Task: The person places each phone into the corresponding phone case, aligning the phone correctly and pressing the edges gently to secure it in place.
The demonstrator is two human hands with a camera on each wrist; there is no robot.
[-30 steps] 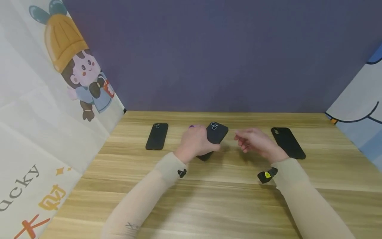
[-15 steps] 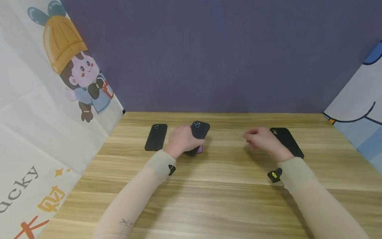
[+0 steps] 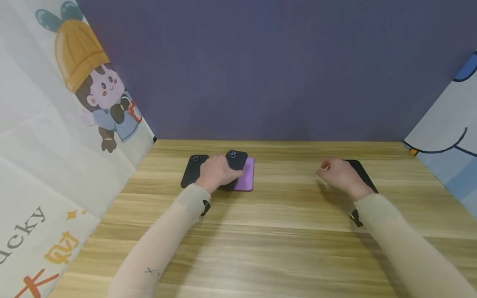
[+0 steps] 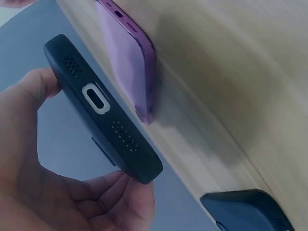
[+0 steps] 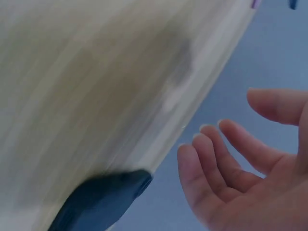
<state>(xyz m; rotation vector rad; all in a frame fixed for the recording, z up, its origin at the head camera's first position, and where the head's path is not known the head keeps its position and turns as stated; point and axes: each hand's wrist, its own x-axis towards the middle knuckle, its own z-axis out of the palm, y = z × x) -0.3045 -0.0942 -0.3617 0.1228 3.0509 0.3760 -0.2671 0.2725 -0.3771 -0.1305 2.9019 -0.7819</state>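
Observation:
My left hand grips a black-cased phone by its long edges, camera side up. In the left wrist view, thumb and fingers hold opposite sides, and the charging port faces the camera. A purple phone lies on the table, partly hidden behind the held one. To the left, another black phone lies back up, partly covered by the hand. My right hand holds nothing; in the right wrist view its fingers are loosely bent, thumb apart. It overlaps a black phone case on the table.
The wood-grain table ends at a dark blue panel at the back. A white printed sheet with a cartoon figure flanks the left side, and another printed sheet the right.
My left hand has carried the black-cased phone leftward, so the purple phone now shows on the table. My right hand has moved right, over part of the black phone case.

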